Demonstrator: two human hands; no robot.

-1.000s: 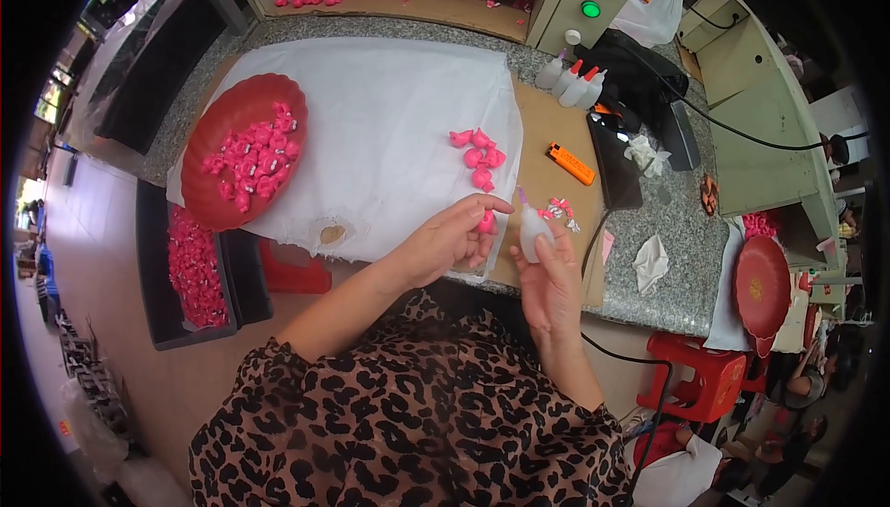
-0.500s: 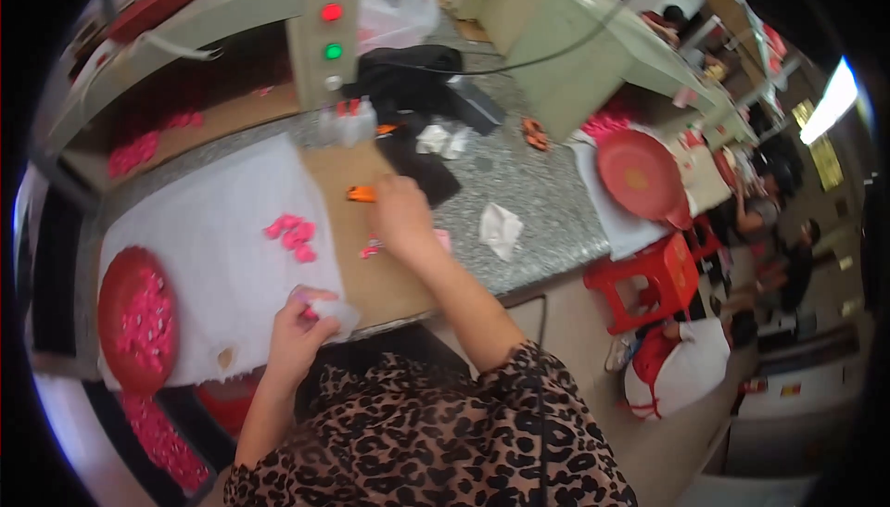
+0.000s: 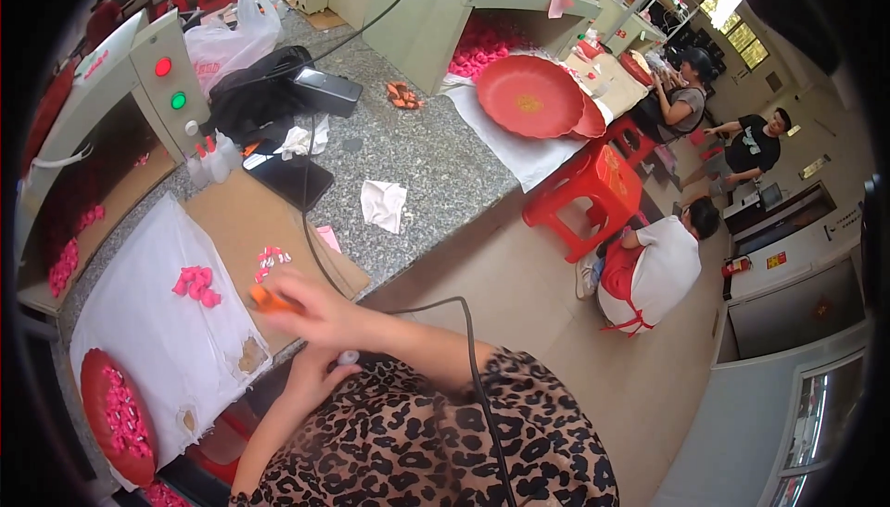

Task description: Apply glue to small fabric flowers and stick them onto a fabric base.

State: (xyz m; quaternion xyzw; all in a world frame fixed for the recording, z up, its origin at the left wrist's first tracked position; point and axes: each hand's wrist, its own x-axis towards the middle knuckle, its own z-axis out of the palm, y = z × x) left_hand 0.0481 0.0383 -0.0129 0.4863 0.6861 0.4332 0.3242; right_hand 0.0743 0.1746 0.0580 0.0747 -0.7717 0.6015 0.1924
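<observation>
My right hand (image 3: 326, 310) is closed around a small orange tool (image 3: 271, 299) above the front edge of the cardboard (image 3: 218, 224); its exact kind does not show. Below it my left hand (image 3: 309, 380) grips a small whitish object (image 3: 348, 357), mostly hidden by the fingers. Small pink-and-white pieces (image 3: 269, 260) lie on the cardboard, just beyond my right hand. To the left, a little heap of pink pieces (image 3: 197, 285) rests on a white cloth (image 3: 130, 298). A red dish (image 3: 93, 386) at the cloth's left edge holds many more.
Several squeeze bottles (image 3: 213, 162) stand behind the cardboard, near a black phone (image 3: 287, 181) and crumpled tissue (image 3: 383, 206). A machine housing with red and green buttons (image 3: 167, 71) is at left. Black cable crosses the counter (image 3: 436, 192). A red stool (image 3: 593, 196) and a crouching person (image 3: 658, 266) are at right.
My right hand has lifted the orange tool off the cardboard and drawn it back toward me, above my left hand. The view has swung to the right.
</observation>
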